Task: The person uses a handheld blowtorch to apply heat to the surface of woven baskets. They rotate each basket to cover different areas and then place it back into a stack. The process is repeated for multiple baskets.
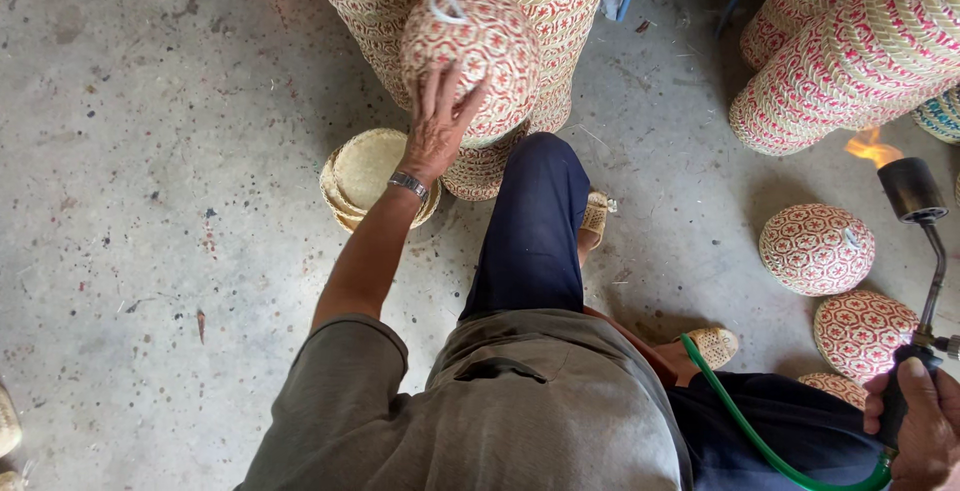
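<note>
Two hands are busy: my left hand grips the round basket far ahead, while my right hand squeezes the lit torch off to the right.

Red-patterned woven dome lid atop stack; lit gas torch upright.

Red-and-cream patterned woven dome (star motifs); green hose; black torch, orange flame.
</note>
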